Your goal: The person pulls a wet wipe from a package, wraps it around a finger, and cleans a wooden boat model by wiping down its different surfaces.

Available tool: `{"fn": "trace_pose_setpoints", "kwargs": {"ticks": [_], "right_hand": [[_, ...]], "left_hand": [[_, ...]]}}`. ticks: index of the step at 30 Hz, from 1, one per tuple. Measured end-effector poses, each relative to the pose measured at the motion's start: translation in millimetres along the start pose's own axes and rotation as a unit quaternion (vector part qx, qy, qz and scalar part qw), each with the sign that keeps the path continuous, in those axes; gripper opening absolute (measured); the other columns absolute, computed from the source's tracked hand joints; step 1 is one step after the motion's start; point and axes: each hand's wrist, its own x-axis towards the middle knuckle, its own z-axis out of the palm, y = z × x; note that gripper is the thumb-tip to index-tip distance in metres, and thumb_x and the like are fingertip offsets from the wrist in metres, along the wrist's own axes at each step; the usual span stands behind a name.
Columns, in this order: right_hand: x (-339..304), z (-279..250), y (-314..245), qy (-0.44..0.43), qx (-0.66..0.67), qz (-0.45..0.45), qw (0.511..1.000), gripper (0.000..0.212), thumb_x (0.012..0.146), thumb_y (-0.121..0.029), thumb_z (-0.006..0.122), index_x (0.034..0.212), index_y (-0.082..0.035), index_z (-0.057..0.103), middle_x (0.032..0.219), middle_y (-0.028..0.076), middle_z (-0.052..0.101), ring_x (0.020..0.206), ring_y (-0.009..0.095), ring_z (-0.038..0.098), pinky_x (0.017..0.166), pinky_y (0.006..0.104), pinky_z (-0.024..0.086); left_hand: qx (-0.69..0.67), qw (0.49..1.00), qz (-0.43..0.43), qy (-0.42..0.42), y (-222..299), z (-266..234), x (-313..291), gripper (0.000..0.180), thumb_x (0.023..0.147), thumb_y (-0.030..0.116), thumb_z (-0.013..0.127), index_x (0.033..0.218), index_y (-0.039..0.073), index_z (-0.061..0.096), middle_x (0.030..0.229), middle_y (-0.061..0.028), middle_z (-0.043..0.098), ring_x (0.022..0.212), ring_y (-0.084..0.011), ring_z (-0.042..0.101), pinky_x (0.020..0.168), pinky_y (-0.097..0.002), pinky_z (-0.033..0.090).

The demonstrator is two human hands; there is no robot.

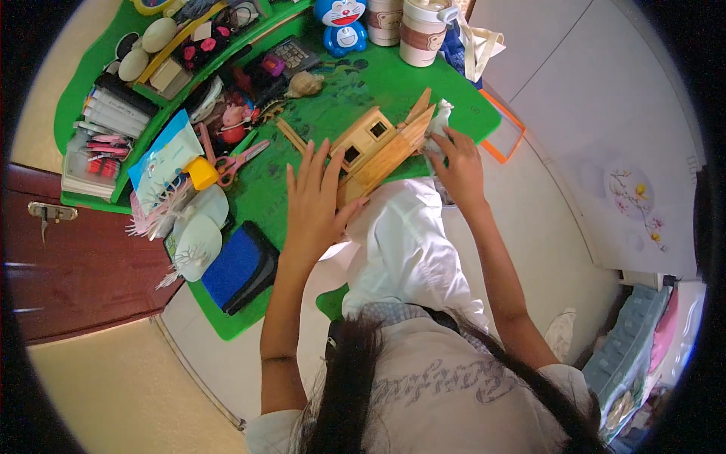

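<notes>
A light wooden model boat (378, 155), with a cabin and two square dark windows, lies slanted at the near edge of the green table. My left hand (314, 193) steadies its left end, fingers stretched along the far side and thumb against the near side. At its right end, my right hand (460, 168) has its fingers bent around a small grey-white piece (436, 145), partly hidden and soft-looking. Just beyond those fingertips a small white shape (444, 113) stands up; I cannot make out whether the two are one thing.
Pink-handled scissors (240, 161), a yellow piece (201, 173) and a blue-black case (240, 266) lie left. A shelf of pens (113, 113) and trinkets lines the far left. A blue figurine (342, 29) and lidded cups (420, 34) stand at the back.
</notes>
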Motion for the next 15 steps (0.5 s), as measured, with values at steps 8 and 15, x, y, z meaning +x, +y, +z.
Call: {"fn": "trace_pose_setpoints", "kwargs": {"ticks": [8,15], "right_hand": [[-9.9,-23.0,12.4,0.035,0.183,0.116,0.976,0.025,0.082,-0.003,0.061,0.106,-0.001,0.066,0.098,0.014,0.068,0.085,0.026,0.065,0.081,0.0341,0.051],[-18.1,-77.9,-26.9,-0.011,0.591,0.301,0.748,0.027,0.085,0.001,0.053,0.110,0.004,0.062,0.101,0.009,0.066,0.090,0.014,0.062,0.083,0.0275,0.049]], "left_hand": [[0.006,1.000,-0.007,-0.003,10.8,-4.9,2.5,0.080,0.078,0.029,0.073,0.144,0.009,0.033,0.149,-0.0188,0.028,0.140,-0.0384,0.022,0.110,-0.0592,0.019],[-0.144,0.986,0.081,-0.001,34.4,-18.3,29.8,0.085,0.075,0.023,0.076,0.144,0.005,0.030,0.151,-0.0192,0.025,0.141,-0.0372,0.022,0.114,-0.0450,0.021]]}}
